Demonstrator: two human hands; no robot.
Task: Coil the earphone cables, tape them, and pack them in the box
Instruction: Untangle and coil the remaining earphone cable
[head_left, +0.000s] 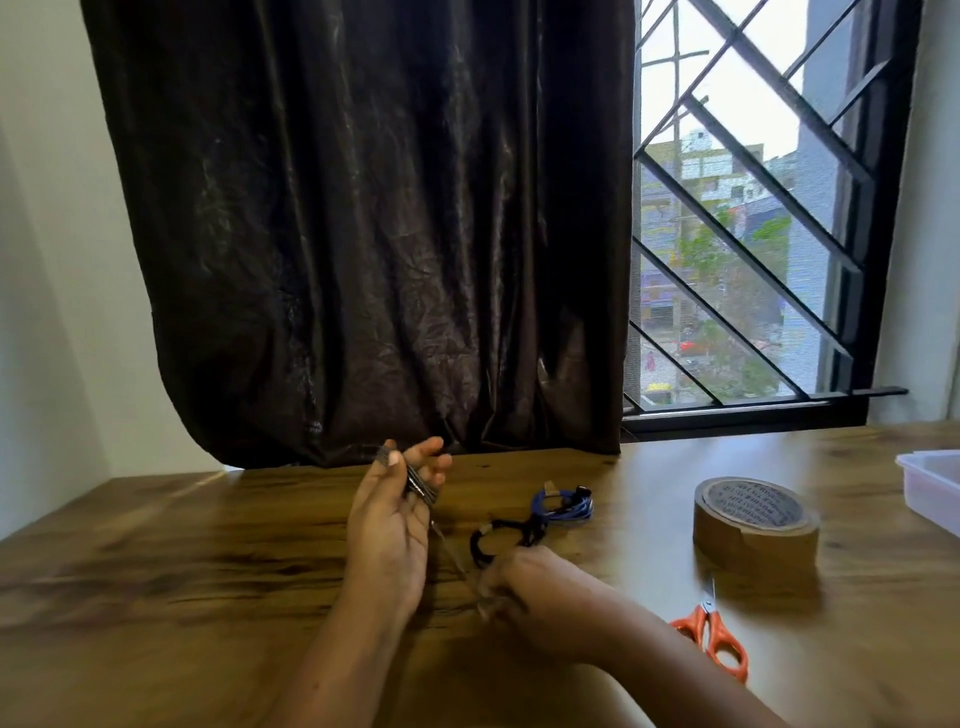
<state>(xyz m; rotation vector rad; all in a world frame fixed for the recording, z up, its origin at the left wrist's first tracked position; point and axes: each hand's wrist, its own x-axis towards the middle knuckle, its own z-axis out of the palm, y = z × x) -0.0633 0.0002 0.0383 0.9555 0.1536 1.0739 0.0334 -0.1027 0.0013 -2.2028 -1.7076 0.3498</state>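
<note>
My left hand (390, 525) is raised over the wooden table (156, 571), palm turned right, with a grey earphone cable (422, 489) wound around its fingers. The cable runs taut down and to the right to my right hand (524, 587), which pinches its free end. Just beyond my right hand lie a black earphone coil (493, 535) and a blue earphone coil (563, 506), each with a bit of tape on it. The clear plastic box (935, 488) sits at the table's right edge, partly out of frame.
A brown tape roll (756, 522) stands right of the coils. Orange-handled scissors (714, 636) lie near the front right. A dark curtain (363, 234) hangs behind the table, and a barred window (753, 208) is at the back right.
</note>
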